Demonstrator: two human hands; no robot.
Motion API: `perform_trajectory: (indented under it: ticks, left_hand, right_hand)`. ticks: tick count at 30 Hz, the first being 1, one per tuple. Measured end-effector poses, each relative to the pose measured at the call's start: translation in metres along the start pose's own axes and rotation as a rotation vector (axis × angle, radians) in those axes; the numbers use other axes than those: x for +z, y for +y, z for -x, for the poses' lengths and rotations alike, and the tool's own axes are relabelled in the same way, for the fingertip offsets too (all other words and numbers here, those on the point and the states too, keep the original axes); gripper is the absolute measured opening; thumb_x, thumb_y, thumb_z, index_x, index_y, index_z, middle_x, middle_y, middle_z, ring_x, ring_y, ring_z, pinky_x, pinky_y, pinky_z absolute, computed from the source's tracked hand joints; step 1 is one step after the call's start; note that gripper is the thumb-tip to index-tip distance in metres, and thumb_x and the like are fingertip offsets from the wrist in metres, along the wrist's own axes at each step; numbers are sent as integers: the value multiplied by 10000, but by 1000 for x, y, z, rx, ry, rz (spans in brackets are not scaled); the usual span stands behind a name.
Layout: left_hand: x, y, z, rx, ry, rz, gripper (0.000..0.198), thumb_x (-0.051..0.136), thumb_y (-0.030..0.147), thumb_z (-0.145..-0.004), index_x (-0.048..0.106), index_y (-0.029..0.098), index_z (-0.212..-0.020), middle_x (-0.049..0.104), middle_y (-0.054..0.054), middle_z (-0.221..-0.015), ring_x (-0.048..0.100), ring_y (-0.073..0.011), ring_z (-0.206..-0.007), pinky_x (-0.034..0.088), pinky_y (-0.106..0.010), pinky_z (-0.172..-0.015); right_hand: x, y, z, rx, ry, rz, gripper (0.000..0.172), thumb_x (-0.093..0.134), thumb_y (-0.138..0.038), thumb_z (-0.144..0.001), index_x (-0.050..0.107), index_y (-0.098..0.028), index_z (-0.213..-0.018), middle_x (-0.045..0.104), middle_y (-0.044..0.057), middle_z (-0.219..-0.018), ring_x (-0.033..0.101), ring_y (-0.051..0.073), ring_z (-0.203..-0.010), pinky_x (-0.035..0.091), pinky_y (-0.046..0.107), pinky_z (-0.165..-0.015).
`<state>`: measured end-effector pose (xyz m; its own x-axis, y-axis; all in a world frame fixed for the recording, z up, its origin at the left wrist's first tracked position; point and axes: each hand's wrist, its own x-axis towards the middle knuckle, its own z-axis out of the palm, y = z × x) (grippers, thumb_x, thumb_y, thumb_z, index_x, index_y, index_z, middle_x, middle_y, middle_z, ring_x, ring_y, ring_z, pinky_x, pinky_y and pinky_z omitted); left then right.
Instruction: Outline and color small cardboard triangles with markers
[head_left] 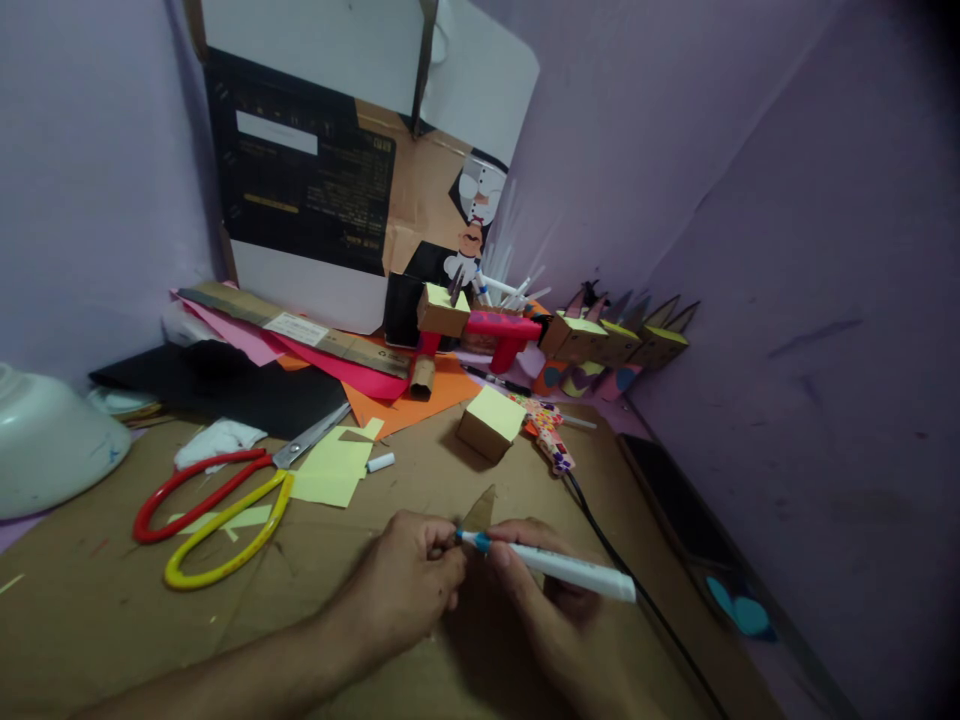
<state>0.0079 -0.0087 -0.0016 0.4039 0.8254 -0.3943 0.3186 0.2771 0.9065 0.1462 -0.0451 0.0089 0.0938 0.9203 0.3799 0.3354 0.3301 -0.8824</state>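
Note:
My right hand grips a white marker with a blue tip, which points left toward my other hand. A small pointed piece of cardboard stands up between my hands, and the marker tip is at its lower edge. My left hand is closed in a pinch on that piece, its lower part hidden by the fingers. Beyond my hands sits a small cardboard box with a pale yellow top. A loose white marker cap lies beside pale yellow paper.
Large scissors with red and yellow handles lie at left, near a white bowl. A patterned glue gun trails a black cord along the right. Cardboard animal figures stand behind. A dark phone lies by the wall.

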Motion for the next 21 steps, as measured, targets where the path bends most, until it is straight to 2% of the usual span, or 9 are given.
perform_trajectory:
  ticks: [6, 13, 17, 21]
  left_hand:
    - [1, -5, -1, 33, 12, 14, 164, 434, 225, -696, 453, 169, -543, 437, 80, -417, 337, -37, -329, 216, -171, -365]
    - [0, 0, 0, 25, -10, 3, 219, 458, 293, -717, 457, 168, -536, 443, 74, -408, 336, -39, -325, 212, -171, -355]
    - [1, 1, 0, 28, -3, 0, 219, 453, 292, -726, 462, 168, -546, 452, 73, -425, 345, -36, -314, 216, -171, -343]
    - [0, 1, 1, -4, -34, 44, 245, 464, 331, -730, 437, 177, -541, 409, 87, -397, 316, -38, -288, 209, -171, -313]
  right_hand:
    - [2, 0, 1, 16, -50, 1, 74, 589, -200, -738, 660, -183, -725, 634, 14, -585, 571, 138, -508, 449, 217, -474]
    - [0, 2, 0, 69, 6, -32, 72, 596, -222, -739, 660, -189, -736, 635, 19, -598, 585, 149, -532, 461, 227, -480]
    - [2, 2, 1, 48, 27, -52, 77, 601, -226, -733, 665, -186, -720, 628, 15, -574, 576, 143, -510, 450, 223, -464]
    - [3, 2, 0, 64, 59, -47, 76, 611, -226, -723, 673, -183, -710, 635, 18, -574, 577, 144, -512, 445, 224, -466]
